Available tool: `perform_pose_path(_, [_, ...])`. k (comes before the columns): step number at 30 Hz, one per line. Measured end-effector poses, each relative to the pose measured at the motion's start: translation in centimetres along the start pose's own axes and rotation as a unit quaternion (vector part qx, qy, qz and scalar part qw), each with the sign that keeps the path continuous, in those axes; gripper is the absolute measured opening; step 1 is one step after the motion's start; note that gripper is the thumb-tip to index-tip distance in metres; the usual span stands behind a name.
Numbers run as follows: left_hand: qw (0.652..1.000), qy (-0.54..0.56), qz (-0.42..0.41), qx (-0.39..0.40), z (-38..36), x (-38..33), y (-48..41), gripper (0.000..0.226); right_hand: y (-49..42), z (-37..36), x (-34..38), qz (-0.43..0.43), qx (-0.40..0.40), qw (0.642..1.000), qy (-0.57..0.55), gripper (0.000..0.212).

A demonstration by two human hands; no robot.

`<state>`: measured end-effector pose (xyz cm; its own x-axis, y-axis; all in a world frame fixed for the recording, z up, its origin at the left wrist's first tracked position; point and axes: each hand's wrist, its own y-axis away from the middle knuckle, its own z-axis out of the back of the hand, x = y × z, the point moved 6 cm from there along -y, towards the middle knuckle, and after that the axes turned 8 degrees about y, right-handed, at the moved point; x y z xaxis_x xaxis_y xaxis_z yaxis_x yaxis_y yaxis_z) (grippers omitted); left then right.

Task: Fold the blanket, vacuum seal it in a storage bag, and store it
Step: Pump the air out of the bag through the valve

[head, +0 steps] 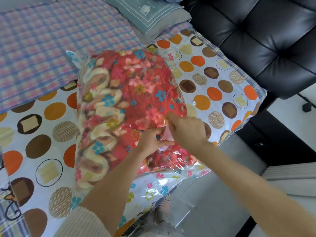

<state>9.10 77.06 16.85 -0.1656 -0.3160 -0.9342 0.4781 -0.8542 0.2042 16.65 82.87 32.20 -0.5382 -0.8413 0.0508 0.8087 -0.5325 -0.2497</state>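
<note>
Already bagged: blanket [130, 100] sits inside storage bag [171, 182], puffy, air not yet out. Left hand [150, 142] and right hand [188, 130] both pinch pink valve piece [166, 134]; vacuuming and storing remain.

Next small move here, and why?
Probably work open the pink piece, likely the valve cap, which the left hand and right hand both pinch. The storage bag looks puffy around the blanket, so the air is not yet out.
</note>
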Motion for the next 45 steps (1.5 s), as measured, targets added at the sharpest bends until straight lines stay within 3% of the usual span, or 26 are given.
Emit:
perform_pose_path(2, [1.000, -0.004, -0.006, 0.000, 0.3, -0.1, -0.1, 0.047, -1.4, 4.7, -0.4, -0.005, -0.077, 0.997, -0.032, 0.009])
perform_pose_path(4, [1.000, -0.014, -0.001, 0.007, 0.4, 0.0, -0.3, 0.046, -2.1, 7.7, -0.9, -0.050, -0.157, 0.986, -0.040, 0.020])
perform_pose_path(6, [1.000, -0.016, -0.001, 0.011, 0.3, 0.0, -0.3, 0.043, -0.8, 4.8, -1.3, -0.063, -0.158, 0.983, -0.071, 0.021])
perform_pose_path(8, [1.000, -0.022, 0.000, 0.009, 0.2, 0.2, -0.1, 0.040, 0.9, -0.8, 0.2, -0.045, -0.066, 0.996, -0.050, 0.017])
perform_pose_path(10, [1.000, -0.014, 0.008, 0.010, 0.1, 0.4, -0.2, 0.041, 0.3, -1.6, -0.1, -0.027, -0.043, 0.999, -0.009, 0.011])
perform_pose_path(13, [1.000, -0.016, 0.003, 0.011, 0.3, 0.2, -0.3, 0.047, -2.0, 4.3, -0.2, 0.006, -0.105, 0.994, -0.034, 0.010])
perform_pose_path(16, [0.999, -0.031, 0.002, 0.010, 0.3, 0.2, -0.4, 0.048, -2.2, 6.9, -1.7, -0.073, -0.184, 0.979, -0.051, 0.020])
perform_pose_path(17, [0.999, -0.035, 0.003, 0.009, 0.3, 0.2, -0.4, 0.047, -1.2, 4.8, -1.8, -0.083, -0.173, 0.980, -0.059, 0.021])
perform_pose_path(18, [0.999, -0.038, 0.008, 0.009, 0.2, 0.2, -0.3, 0.044, 0.0, 1.7, -1.0, -0.079, -0.106, 0.989, -0.067, 0.019])
perform_pose_path(20, [0.999, -0.041, 0.010, 0.006, 0.1, 0.4, -0.2, 0.039, 0.8, -2.2, -0.8, -0.061, -0.049, 0.997, -0.002, 0.015])
perform_pose_path(23, [0.999, -0.034, -0.003, 0.000, 0.3, -0.1, -0.2, 0.042, -0.9, 1.0, -0.5, 0.014, -0.066, 0.998, -0.011, 0.006])
perform_pose_path(26, [0.998, -0.060, 0.000, 0.008, 0.2, -0.2, -0.5, 0.047, -2.6, 6.9, -1.3, -0.043, -0.169, 0.984, -0.026, 0.018])
perform_pose_path(29, [0.998, -0.060, 0.005, 0.008, 0.0, -0.1, -0.4, 0.045, -0.1, 2.3, -1.5, -0.082, -0.121, 0.986, -0.081, 0.019])
perform_pose_path(31, [0.998, -0.062, 0.007, 0.005, -0.2, 0.2, -0.2, 0.042, 1.1, -1.7, -0.8, -0.071, -0.058, 0.996, -0.022, 0.010])
perform_pose_path(33, [0.999, -0.049, 0.005, 0.002, 0.0, 0.1, -0.1, 0.043, 0.0, -0.2, -1.0, -0.026, -0.066, 0.997, -0.001, 0.016])
perform_pose_path(35, [0.999, -0.041, 0.000, 0.006, 0.2, -0.1, -0.1, 0.047, -1.6, 3.4, -0.4, 0.000, -0.076, 0.997, -0.026, 0.006])
perform_pose_path(38, [0.999, -0.041, 0.003, 0.011, 0.3, -0.1, -0.4, 0.050, -2.4, 7.7, -1.3, -0.071, -0.158, 0.984, -0.051, 0.023])
perform_pose_path(40, [0.998, -0.056, 0.006, 0.012, 0.3, -0.2, -0.3, 0.045, -0.3, 3.4, -1.1, -0.085, -0.119, 0.985, -0.090, 0.024])
perform_pose_path(42, [0.998, -0.058, 0.008, 0.012, 0.1, 0.1, -0.1, 0.038, 1.4, -1.7, 0.2, -0.052, -0.050, 0.996, -0.051, 0.017])
perform_pose_path(45, [0.999, -0.043, 0.004, -0.001, 0.1, 0.2, 0.1, 0.037, 0.0, 0.5, -0.3, -0.016, -0.056, 0.998, -0.033, 0.009])
